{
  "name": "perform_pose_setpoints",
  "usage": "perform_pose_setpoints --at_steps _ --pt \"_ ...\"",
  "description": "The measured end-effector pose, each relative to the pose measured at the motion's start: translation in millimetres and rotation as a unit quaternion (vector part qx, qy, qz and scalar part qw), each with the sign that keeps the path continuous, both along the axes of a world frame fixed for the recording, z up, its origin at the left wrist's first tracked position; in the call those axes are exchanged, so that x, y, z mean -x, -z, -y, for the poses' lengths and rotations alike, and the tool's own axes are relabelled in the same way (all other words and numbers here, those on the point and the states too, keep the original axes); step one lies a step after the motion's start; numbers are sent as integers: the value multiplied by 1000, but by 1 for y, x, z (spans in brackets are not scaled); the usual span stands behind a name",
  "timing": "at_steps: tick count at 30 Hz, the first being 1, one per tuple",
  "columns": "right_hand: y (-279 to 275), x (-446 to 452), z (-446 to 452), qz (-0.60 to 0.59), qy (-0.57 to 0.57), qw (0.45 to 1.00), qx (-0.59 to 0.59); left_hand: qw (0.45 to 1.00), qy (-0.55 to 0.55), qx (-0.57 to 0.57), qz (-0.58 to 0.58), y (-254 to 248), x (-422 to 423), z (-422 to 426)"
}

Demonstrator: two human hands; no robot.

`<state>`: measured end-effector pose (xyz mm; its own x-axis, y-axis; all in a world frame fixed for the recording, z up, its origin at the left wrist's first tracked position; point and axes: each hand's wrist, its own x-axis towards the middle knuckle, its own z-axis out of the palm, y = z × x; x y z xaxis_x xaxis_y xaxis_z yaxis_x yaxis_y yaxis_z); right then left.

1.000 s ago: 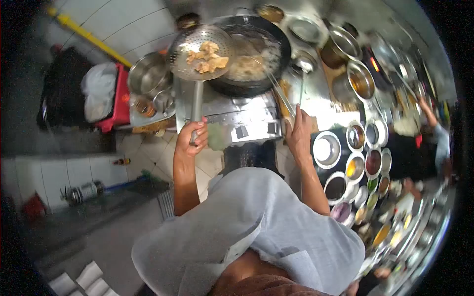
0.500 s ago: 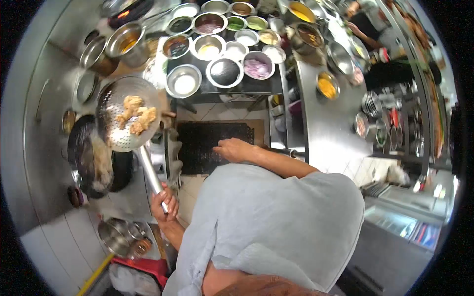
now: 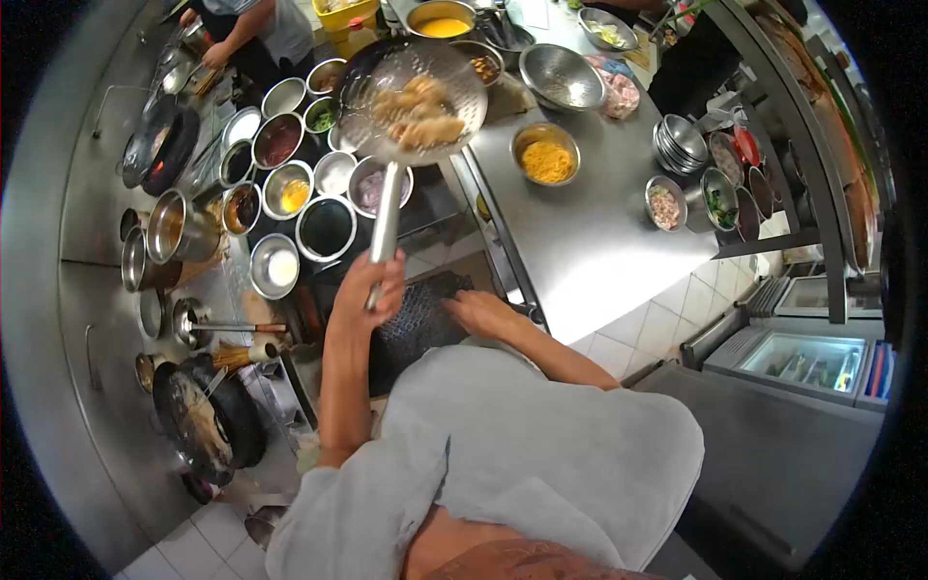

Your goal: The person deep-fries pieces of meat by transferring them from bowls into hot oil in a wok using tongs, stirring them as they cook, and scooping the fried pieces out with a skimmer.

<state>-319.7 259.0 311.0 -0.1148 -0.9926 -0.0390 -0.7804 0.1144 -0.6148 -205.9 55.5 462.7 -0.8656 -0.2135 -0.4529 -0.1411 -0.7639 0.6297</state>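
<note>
My left hand point(image 3: 372, 290) is wrapped round the metal handle of a large perforated skimmer point(image 3: 464, 85). Several browned fried pieces point(image 3: 421, 114), blurred by motion, lie in the skimmer, which hangs above the bowls and the counter's near end. My right hand point(image 3: 481, 314) is in front of my body, over the dark floor mat. Its fingers are loosely bent and nothing shows in them. A wok of bubbling oil point(image 3: 198, 420) sits at the lower left, with a metal tool leaning in it.
Sauce and ingredient bowls point(image 3: 327, 229) crowd the left counter. On the steel counter point(image 3: 604, 246) stand a bowl of yellow shreds point(image 3: 546, 155) and an empty metal bowl point(image 3: 563, 77). A co-worker point(image 3: 251, 34) stands at the upper left. A freezer point(image 3: 797, 362) is at right.
The view has turned from the wok toward the steel counter. My left hand has carried the skimmer and its pieces away from the wok. My right hand has let go of the metal tool.
</note>
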Motion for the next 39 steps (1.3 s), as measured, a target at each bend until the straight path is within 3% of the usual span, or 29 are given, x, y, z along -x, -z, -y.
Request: perform_pose_setpoints --at_steps 4,6,9,10,11,12,14,15,17,19,21,24,25,27,34,39 --pt "12 34 -21 -21 43 997 64 994 84 73 -3 0 135 6" --pt "-7 48 -28 0 79 997 -18 992 100 82 -6 3 191 0" --pt "6 61 -38 -1 83 996 -33 978 116 170 41 5 257 -18" --pt "3 64 -39 4 81 996 -46 958 113 259 54 15 273 -24" --pt "3 67 -40 4 80 996 -46 930 108 346 67 16 284 -32" --pt "3 68 -40 16 89 995 -44 929 107 347 68 18 293 -40" --pt "6 69 -41 28 96 994 -43 847 73 512 121 8 303 -54" --pt "9 69 -43 18 97 995 -9 848 72 511 123 10 304 -54" --pt "10 68 -45 8 95 995 22 791 50 599 112 13 303 -55" --pt "9 70 -41 9 89 996 22 804 39 585 102 12 293 -50" --pt "13 68 -33 9 63 998 8 815 21 571 97 11 271 -41" --pt "7 61 -13 3 8 1000 -10 942 39 333 23 22 201 -12" --pt "4 57 -8 5 -7 1000 -18 966 29 257 -5 28 165 -8" --pt "-16 49 1 17 -42 999 -26 975 -14 221 21 22 96 -7" --pt "-25 -6 58 11 -206 975 -76 951 -230 176 112 12 -179 -38" --pt "-4 -77 124 -63 -335 939 -55 864 -461 131 154 5 -326 -105"
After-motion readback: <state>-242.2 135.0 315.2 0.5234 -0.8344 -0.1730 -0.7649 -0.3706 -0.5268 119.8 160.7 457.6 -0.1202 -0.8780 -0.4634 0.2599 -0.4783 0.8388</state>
